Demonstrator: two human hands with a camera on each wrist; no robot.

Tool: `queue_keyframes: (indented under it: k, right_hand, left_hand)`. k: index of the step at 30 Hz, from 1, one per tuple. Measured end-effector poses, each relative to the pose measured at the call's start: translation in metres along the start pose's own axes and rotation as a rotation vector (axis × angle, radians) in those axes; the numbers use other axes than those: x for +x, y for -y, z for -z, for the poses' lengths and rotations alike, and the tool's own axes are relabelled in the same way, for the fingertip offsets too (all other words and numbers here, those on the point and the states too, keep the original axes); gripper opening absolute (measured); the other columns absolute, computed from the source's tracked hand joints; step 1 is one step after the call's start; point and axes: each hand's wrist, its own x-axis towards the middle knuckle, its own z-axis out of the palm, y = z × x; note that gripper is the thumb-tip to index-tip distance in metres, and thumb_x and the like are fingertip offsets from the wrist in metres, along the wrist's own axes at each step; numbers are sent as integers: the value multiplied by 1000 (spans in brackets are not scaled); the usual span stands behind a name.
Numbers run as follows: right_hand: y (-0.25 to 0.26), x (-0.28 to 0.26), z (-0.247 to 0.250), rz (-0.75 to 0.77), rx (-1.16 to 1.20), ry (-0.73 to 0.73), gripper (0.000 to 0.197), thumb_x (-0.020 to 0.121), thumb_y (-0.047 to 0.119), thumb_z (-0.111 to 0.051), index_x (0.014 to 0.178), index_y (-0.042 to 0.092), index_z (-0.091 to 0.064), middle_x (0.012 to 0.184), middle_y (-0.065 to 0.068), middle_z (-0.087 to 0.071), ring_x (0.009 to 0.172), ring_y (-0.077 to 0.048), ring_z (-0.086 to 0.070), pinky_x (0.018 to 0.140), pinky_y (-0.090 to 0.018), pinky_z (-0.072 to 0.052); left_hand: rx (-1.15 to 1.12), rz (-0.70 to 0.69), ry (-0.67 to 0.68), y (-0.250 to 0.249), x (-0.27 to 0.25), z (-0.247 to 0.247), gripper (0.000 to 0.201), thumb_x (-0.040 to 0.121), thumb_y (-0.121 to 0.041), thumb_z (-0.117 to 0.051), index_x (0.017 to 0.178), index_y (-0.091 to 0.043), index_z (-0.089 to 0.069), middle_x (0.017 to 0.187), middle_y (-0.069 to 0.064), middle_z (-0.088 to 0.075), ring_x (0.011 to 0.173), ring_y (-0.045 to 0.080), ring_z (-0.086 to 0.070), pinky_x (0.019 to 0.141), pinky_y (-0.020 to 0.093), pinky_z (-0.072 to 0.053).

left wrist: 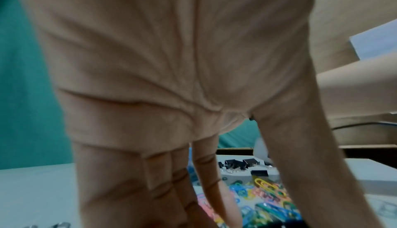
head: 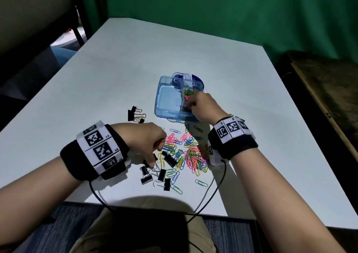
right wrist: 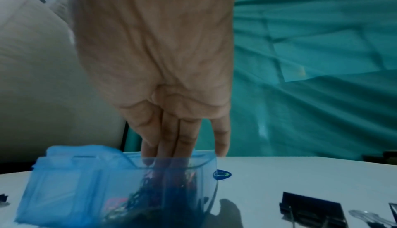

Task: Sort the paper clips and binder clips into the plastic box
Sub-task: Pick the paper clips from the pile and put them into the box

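Observation:
A clear blue plastic box (head: 160, 105) stands mid-table; its left compartment is bare and its right one holds coloured paper clips (head: 188, 94). My right hand (head: 190, 105) reaches into that right compartment. In the right wrist view its fingers (right wrist: 171, 147) point straight down among the clips inside the box (right wrist: 64, 189). A loose pile of paper clips (head: 191, 155) lies near the front edge, with several black binder clips (head: 146, 180) to its left. My left hand (head: 152, 160) hovers over them, fingers and thumb pointing down and apart, fingertips touching a binder clip.
Two more binder clips (head: 134, 114) lie left of the box, and another binder clip (right wrist: 311, 206) lies to its right. The box lid (head: 193, 80) with a dark label lies behind it. Wrist cables (head: 217, 192) trail over the front edge. A wooden surface (head: 329, 89) flanks the table's right side.

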Motion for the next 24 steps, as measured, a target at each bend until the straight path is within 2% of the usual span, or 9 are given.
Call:
queue_keyframes:
  k: [2,5,8,10,12,15,18,20,24]
  right_hand:
    - [-1,0,2,-6,-37,16,33,82,4,-45,96,16,-72,104,-15,-69,97,-36,-62,83,-37,-51]
    - [3,-6,8,38,-13,-64,29,82,4,-46,96,11,-71,101,-14,-70,97,-35,-62,86,-42,-52]
    - [20,-25,13,132,65,-125,27,84,1,-52,101,8,-71,103,-10,-71,95,-24,-63,85,-32,-51]
    - [36,-46,12,211,63,-5,22,81,1,-59,98,8,-72,97,-8,-71,87,-19,-62,79,-27,-49]
    - [48,-68,6,255,-3,193,17,79,3,-63,92,10,-71,90,-7,-69,84,-20,-60,74,-28,-48]
    - [54,-92,-11,274,-173,395,28,77,5,-62,103,14,-66,99,-9,-65,90,-25,-60,73,-32,-49]
    - [53,-100,-28,300,-311,424,43,78,5,-61,120,15,-55,110,-12,-55,97,-31,-58,70,-35,-48]
    - [51,-100,-33,332,-346,387,46,82,5,-58,125,17,-51,110,-12,-51,98,-31,-56,65,-33,-41]
    - [50,-98,-34,366,-335,364,40,83,10,-61,122,19,-55,106,-9,-49,96,-28,-54,60,-28,-29]
  left_hand:
    - [34,10,4,-3,2,-6,46,62,-23,-85,96,-17,-55,72,-10,-50,68,11,-49,57,28,-38]
    - [100,7,-45,-4,4,-13,41,62,-23,-83,90,-19,-53,73,-11,-46,75,14,-49,58,28,-38]
    - [126,-25,-101,-2,6,-14,33,64,-19,-79,83,-20,-51,70,-12,-47,75,14,-49,59,28,-39]
    - [151,-42,-122,-2,7,-12,30,66,-17,-76,84,-20,-52,72,-8,-52,76,16,-51,63,29,-42]
    - [164,-45,-150,0,8,-10,32,68,-16,-75,94,-17,-56,80,-2,-58,80,19,-55,70,32,-45]
    - [151,-41,-198,3,8,-9,34,71,-15,-73,102,-15,-59,82,-2,-58,81,20,-54,71,30,-44]
    - [158,-30,-217,7,8,-9,24,69,-18,-73,87,-17,-58,82,0,-58,81,20,-54,70,31,-43]
    - [156,-15,-196,8,7,-8,31,66,-22,-79,89,-17,-59,85,-1,-56,83,18,-52,71,31,-43]
    - [188,7,-164,11,7,-9,35,63,-18,-82,89,-19,-58,85,-5,-52,84,14,-48,61,25,-36]
